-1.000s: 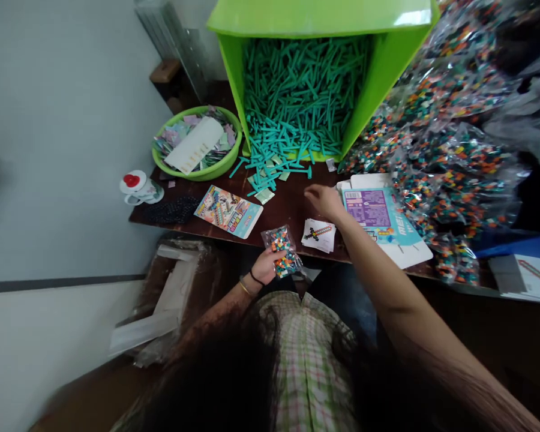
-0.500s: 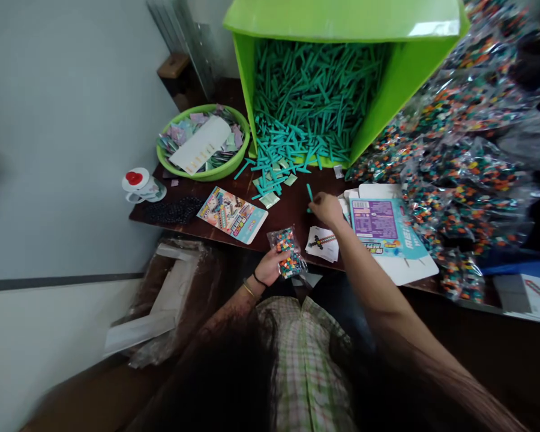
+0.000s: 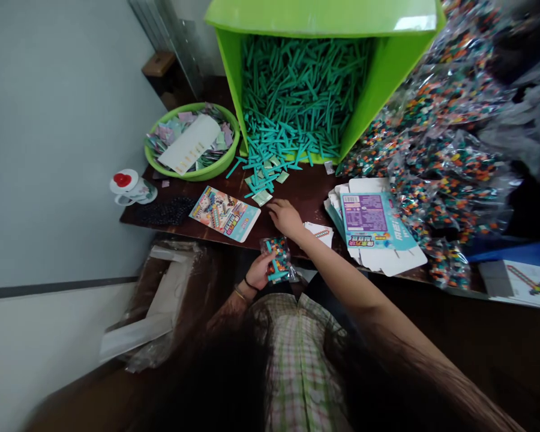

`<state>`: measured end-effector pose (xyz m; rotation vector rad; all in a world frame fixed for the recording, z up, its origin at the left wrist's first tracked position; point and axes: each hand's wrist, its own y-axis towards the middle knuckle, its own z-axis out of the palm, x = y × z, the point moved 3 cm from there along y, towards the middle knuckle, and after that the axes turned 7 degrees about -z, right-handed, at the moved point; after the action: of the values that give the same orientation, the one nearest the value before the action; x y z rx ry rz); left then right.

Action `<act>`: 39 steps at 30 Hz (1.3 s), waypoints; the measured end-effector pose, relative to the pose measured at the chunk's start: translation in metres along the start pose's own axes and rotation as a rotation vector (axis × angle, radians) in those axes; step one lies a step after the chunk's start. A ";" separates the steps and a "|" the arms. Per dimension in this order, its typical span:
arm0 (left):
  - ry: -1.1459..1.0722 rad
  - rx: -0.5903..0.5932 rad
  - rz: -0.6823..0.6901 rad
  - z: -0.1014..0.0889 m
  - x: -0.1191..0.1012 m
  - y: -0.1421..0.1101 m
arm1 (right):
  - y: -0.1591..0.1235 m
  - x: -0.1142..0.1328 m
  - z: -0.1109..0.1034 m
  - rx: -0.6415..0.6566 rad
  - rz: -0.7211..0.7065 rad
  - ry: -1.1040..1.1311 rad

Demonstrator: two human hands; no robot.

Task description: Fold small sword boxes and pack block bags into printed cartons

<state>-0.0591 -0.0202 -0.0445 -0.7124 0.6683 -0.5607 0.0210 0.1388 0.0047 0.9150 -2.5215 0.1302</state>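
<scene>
With the bag as the clock's centre and twelve straight ahead of the person, the left hand (image 3: 260,271) sits at eight o'clock, closed on the bag (image 3: 282,249). The bag is clear plastic filled with small coloured pieces, held at the near edge of the table (image 3: 306,191), and a teal stick (image 3: 276,276) lies along it beneath the fingers.

The right hand (image 3: 287,219) is at twelve, just above the table, its fingers bent and narrow. Whether it grips anything cannot be told. Its fingertips come just beside a green packet (image 3: 263,198) at eleven; contact is unclear.

A printed carton (image 3: 225,214) lies at ten, with a dark mesh (image 3: 168,211) and a lidded mug (image 3: 137,189) farther out the same way. At eleven a green basin (image 3: 211,175) holds many packets, a white strip (image 3: 191,144) on top.

At twelve, beyond the right hand, a green bin (image 3: 326,18) stands with its open side toward the person, teal sticks (image 3: 306,90) spilling out. At two are cards (image 3: 324,236), partly behind the right forearm, then flat cartons (image 3: 366,213) and a heap of filled bags (image 3: 468,162).
</scene>
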 end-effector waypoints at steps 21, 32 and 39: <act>0.817 -0.270 0.619 0.048 -0.077 0.059 | -0.020 -0.101 -0.028 -0.539 0.435 0.548; 1.698 -0.758 1.007 0.005 -0.096 -0.026 | -0.108 -0.080 -0.028 -0.589 0.470 1.216; 1.195 -0.729 1.247 -0.037 -0.174 -0.076 | -0.102 -0.043 -0.026 -0.470 0.315 1.126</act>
<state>-0.2172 0.0324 0.0525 -0.4055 2.2688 0.5682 0.1243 0.0914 0.0023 0.1297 -1.4957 0.0995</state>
